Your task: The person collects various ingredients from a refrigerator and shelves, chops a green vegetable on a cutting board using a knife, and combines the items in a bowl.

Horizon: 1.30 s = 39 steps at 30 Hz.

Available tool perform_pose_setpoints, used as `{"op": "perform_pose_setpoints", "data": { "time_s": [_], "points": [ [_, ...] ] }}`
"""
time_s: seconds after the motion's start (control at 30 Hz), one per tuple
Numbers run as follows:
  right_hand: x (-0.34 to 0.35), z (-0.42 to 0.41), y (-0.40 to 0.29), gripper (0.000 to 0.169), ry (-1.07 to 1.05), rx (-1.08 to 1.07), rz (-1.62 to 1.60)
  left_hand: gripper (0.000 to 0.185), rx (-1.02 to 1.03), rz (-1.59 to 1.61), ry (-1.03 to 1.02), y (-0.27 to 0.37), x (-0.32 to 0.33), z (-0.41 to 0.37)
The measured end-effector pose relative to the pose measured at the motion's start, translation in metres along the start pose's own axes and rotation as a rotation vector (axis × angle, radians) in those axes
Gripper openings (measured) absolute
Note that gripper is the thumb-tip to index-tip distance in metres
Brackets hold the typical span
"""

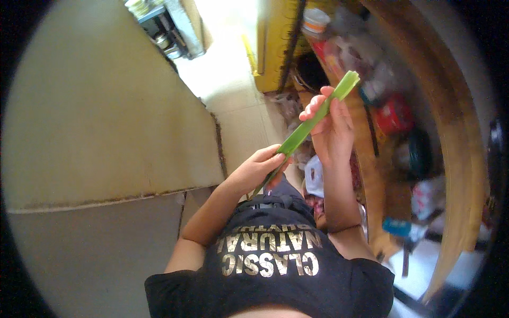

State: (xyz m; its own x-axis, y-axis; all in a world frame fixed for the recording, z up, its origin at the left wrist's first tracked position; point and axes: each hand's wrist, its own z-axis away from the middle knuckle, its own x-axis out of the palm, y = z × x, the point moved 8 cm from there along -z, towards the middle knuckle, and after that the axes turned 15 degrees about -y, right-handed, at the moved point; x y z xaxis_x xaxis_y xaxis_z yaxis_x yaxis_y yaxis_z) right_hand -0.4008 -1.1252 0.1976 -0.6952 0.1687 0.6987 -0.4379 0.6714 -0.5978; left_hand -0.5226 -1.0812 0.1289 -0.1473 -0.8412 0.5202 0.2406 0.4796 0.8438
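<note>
A long green leaf (304,133), thick and strap-shaped, slants across the view in front of my dark shirt. Its upper right end is pale and looks cut; towards my waist it narrows to a point. My left hand (260,165) grips the lower part, with the thumb on top and the fingers curled beneath. Near the cut end, my right hand (330,125) has the leaf between thumb and fingers, the fingertips showing past its left edge.
A big beige panel (119,107) fills the left side. On the right, wooden shelving (457,139) holds a lidded jar (316,20), a red item (394,114) and plastic bags. A yellow cabinet-like piece (276,47) stands beyond the pale tiled floor (242,127). Below my right hand is a white plastic object (314,179).
</note>
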Motion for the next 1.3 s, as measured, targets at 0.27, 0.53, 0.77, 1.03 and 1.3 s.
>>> {"op": "perform_pose_setpoints", "data": {
  "time_s": [0.27, 0.53, 0.77, 1.03, 1.3],
  "points": [
    [-0.071, -0.207, 0.078, 0.025, -0.060, 0.064, -0.083, 0.031, 0.152, 0.146, 0.310, 0.102, -0.169, -0.068],
    [-0.100, -0.395, 0.164, 0.025, -0.091, 0.274, -0.229, 0.025, 0.242, 0.181, 0.389, 0.201, -0.304, -0.110],
    [-0.111, -0.537, 0.277, 0.019, -0.050, 0.392, -0.382, 0.015, 0.546, -0.555, 0.917, 0.307, -0.430, -0.094],
    [-0.152, -0.790, 0.424, 0.010, 0.019, 0.491, -0.694, 0.009, 0.825, -1.459, 1.143, 0.496, -0.596, -0.136],
    [-0.149, -0.957, 0.563, 0.014, -0.012, 0.442, -0.413, 0.012, 0.799, -0.489, 1.233, 0.550, -0.811, -0.104]
  ]
}}
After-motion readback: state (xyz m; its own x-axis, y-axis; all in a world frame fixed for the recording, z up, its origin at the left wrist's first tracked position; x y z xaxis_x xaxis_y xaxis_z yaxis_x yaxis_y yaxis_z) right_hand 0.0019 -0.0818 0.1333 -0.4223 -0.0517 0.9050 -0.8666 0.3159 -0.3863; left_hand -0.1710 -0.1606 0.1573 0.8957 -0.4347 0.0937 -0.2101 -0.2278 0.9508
